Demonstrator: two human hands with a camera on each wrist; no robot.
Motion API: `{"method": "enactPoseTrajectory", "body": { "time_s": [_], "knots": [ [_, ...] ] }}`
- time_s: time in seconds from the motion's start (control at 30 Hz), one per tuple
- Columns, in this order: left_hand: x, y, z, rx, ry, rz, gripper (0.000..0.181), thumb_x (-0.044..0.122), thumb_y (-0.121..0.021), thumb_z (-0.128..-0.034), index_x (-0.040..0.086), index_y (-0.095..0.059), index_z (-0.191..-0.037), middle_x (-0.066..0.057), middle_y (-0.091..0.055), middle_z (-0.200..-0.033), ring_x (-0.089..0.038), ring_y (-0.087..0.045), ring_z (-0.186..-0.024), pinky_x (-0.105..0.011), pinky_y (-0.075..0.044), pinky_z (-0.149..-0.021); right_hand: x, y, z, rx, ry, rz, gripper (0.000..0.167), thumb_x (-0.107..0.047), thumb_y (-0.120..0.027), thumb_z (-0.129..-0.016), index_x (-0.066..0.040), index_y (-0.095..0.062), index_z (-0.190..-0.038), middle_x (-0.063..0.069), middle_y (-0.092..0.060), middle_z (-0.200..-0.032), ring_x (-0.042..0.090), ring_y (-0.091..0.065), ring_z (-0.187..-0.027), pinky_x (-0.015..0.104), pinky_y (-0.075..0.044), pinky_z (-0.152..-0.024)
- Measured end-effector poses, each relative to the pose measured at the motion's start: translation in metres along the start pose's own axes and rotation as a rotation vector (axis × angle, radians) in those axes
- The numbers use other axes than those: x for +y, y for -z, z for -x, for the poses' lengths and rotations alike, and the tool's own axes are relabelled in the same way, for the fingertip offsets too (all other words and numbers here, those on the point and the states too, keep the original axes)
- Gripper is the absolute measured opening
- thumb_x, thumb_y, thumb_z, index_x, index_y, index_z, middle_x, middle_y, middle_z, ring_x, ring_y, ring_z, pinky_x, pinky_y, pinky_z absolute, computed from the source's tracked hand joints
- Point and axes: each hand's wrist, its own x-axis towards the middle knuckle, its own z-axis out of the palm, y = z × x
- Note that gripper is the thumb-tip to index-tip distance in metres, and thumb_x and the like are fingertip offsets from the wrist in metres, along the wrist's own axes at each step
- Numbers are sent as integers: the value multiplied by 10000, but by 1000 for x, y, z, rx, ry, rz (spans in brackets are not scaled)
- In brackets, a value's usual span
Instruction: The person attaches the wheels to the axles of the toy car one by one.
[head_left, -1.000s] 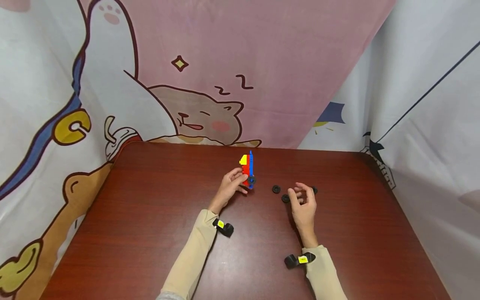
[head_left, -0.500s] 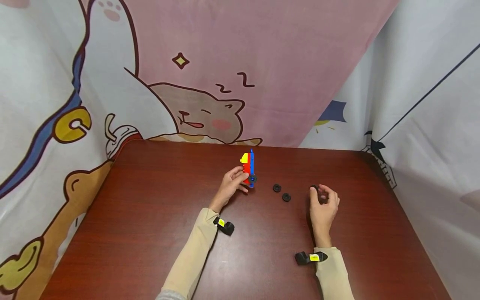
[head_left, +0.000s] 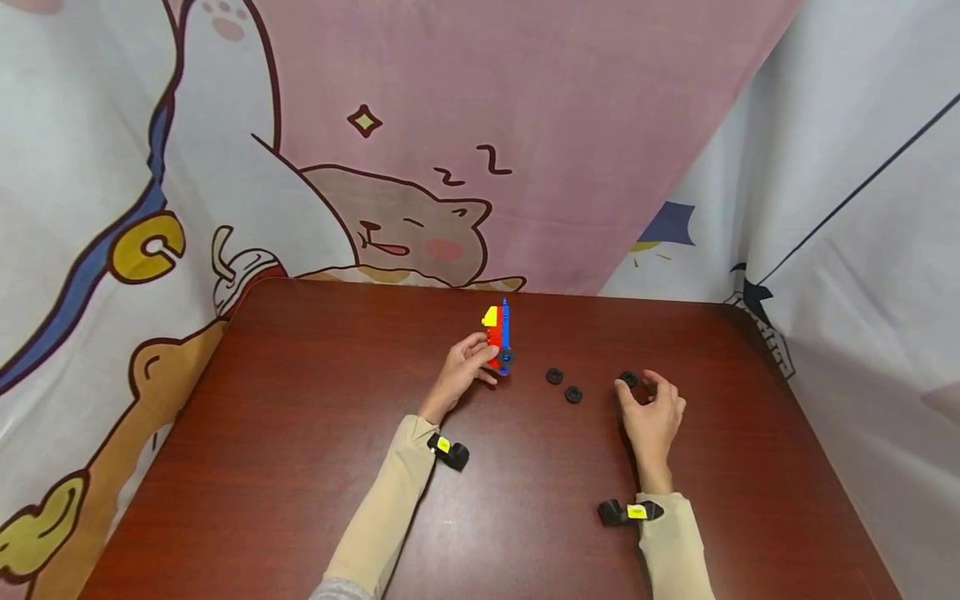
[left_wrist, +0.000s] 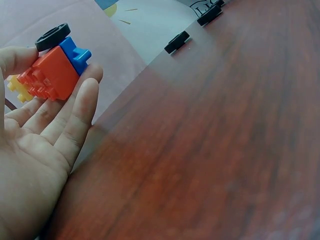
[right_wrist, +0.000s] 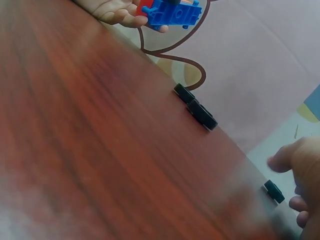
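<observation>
My left hand (head_left: pixel 459 375) pinches a small toy car (head_left: pixel 493 333) built of red, blue and yellow blocks, held above the table and turned on end in the head view. One black wheel (left_wrist: pixel 53 37) is on the car's blue base (left_wrist: pixel 75 56), near my thumb. My right hand (head_left: pixel 654 421) hovers at a loose black wheel (head_left: pixel 628 379) lying flat on the table. In the right wrist view, this loose wheel (right_wrist: pixel 274 191) sits beside the gap between thumb and curved fingers, with nothing gripped. Whether a fingertip touches it is hard to tell.
Two more loose black wheels (head_left: pixel 554 376) lie on the brown table (head_left: pixel 337 350) between my hands. A curtain (head_left: pixel 570 150) with cartoon animals hangs behind the table's far edge. Black cameras are strapped to both wrists.
My right hand has moved right, from beside the two middle wheels to the rightmost wheel, and its thumb and fingers have spread slightly. My left hand keeps holding the car in place.
</observation>
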Motion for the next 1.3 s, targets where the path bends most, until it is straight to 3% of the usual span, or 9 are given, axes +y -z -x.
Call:
{"method": "enactPoseTrajectory", "body": {
  "time_s": [0.1, 0.2, 0.6, 1.0, 1.3],
  "knots": [
    [0, 0, 0, -3, 0, 1, 338, 80, -585, -984, -91, -486, -1258, -24, -631, -973, -132, -673, -654, -269, -566, -538, 0, 0, -1, -40, 3, 53, 565, -313, -782, -858, -31, -592, -1309, 223, -559, -1289, 405, -397, -1150, 557, -278, -994],
    [-1, -1, -1, -7, -3, -2, 332, 88, -581, -987, -85, -491, -1256, -25, -639, -976, -130, -678, -657, -269, -568, -542, 0, 0, -3, -63, 1, 91, 558, -321, -776, -863, -28, -598, -1303, 241, -549, -1314, 427, -394, -1175, 569, -264, -1025],
    [-2, -2, 0, -3, -4, -19, 320, 83, -584, -987, -79, -488, -1246, -24, -609, -969, -129, -667, -663, -269, -570, -548, 2, -3, -8, -78, 48, 128, 404, -241, -742, -896, -23, -646, -1222, 229, -580, -1234, 416, -451, -1090, 556, -300, -957],
    [-1, -2, 1, -4, -6, -2, 316, 74, -583, -979, -69, -483, -1243, -13, -594, -961, -127, -663, -660, -270, -569, -546, -1, -5, -9, 0, 171, -90, 310, -146, -747, -880, -23, -689, -1158, 201, -592, -1105, 230, -468, -889, 333, -331, -789],
    [0, -2, 0, -3, -16, 9, 310, 47, -580, -971, -83, -479, -1234, 0, -583, -947, -128, -647, -654, -269, -565, -532, -3, -7, -9, 54, 290, -237, 294, -79, -735, -879, -25, -702, -1166, 172, -592, -1107, 13, -445, -890, 131, -374, -736]
  ]
}}
